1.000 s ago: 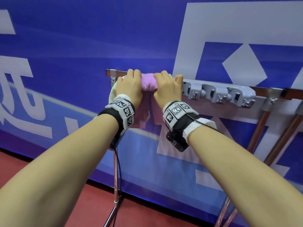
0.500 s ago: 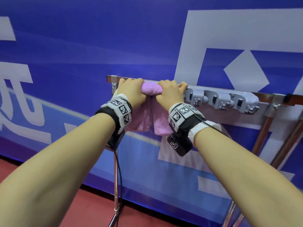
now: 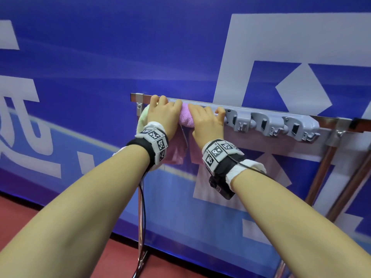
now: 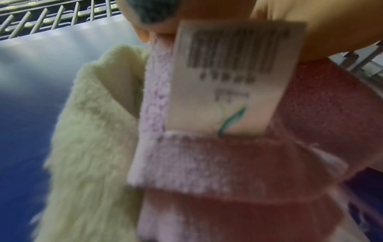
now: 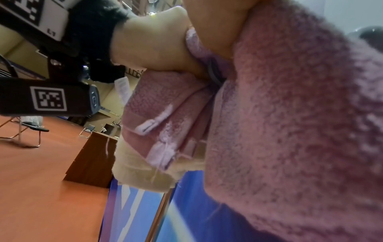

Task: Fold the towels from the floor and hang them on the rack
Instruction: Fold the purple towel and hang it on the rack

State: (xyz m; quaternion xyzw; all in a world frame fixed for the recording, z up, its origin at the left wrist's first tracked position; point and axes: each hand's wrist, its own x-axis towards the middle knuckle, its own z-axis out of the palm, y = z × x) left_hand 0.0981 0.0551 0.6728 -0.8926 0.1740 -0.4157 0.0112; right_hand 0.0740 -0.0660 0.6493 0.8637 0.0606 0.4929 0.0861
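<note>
Up on the rack [image 3: 261,110], head view: left hand [image 3: 163,115] and right hand [image 3: 206,125] both curl over the pink towel [image 3: 186,119] draped across the bar, gripping it, a pale green towel [image 3: 143,119] just left. Left wrist view: a barcode tag [image 4: 234,73] hangs on pink cloth, green alongside. Right wrist view: pink folds fill the frame, fingers pressed in.

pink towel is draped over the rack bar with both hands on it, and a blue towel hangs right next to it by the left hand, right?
Not quite: the neighbouring towel is pale green, not blue. The left wrist view shows the pale green towel hanging against the pink towel. The rest holds: in the head view the left hand and right hand both rest on the pink towel draped over the rack bar.
</note>
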